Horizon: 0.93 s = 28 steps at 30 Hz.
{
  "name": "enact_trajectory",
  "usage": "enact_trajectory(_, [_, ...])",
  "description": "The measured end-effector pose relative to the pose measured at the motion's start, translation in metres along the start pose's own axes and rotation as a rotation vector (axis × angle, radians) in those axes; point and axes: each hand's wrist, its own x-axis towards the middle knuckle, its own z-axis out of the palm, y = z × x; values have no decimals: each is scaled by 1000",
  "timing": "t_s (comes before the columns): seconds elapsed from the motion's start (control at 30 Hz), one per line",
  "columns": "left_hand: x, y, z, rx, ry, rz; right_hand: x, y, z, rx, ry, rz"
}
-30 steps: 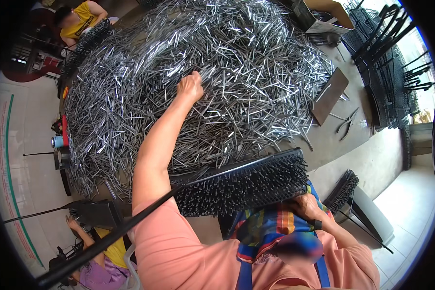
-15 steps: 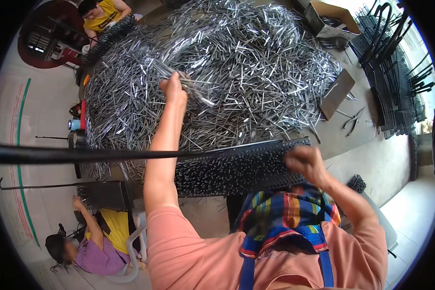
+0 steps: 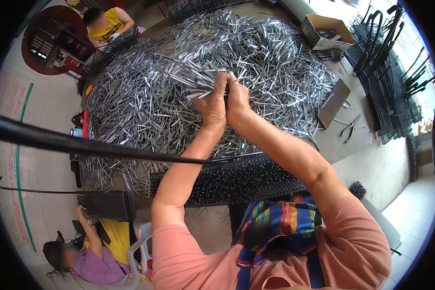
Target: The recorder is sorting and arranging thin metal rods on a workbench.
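Over the big heap of loose silvery metal strips (image 3: 145, 108), my two hands are brought together, thumbs side by side. My left hand (image 3: 210, 107) is closed round a bunch of thin metal strips (image 3: 191, 77), whose ends fan out to the left. Against the same bunch presses my right hand (image 3: 238, 99), closed, its fingers mostly hidden behind the thumb and palm. Below my forearms, between the heap and my lap, lies a long black perforated panel (image 3: 241, 181) with many short pins standing up from it.
A black rod (image 3: 92, 147) crosses the view from the left. Pliers (image 3: 349, 128) and a flat plate (image 3: 334, 104) lie right of the heap, with a cardboard box (image 3: 327, 33) behind. Black racks (image 3: 389, 87) stand far right. Co-workers sit at far left (image 3: 112, 24) and near left (image 3: 99, 253).
My right hand has moved from the black panel up to the bunch of metal strips. My left hand has shifted right with the bunch, and both hands now meet.
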Motion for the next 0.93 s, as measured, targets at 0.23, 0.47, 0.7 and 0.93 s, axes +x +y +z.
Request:
enact_trajectory(0.23, [-1,3,8,-36,67,-249,9,7,-31,-323,-26,-281])
enact_trajectory(0.47, [44,-22,-114,87,227,-620,15,-43,-150,-1487,-204,-500])
enact_trajectory(0.7, [-22,122,-207,-177,290,-467,-97,-85,-176,-1224,-425,-436])
enact_trajectory(0.93, [-210,143,-135,-395,228,-542,-190,-46,-141,-991,-822,-321])
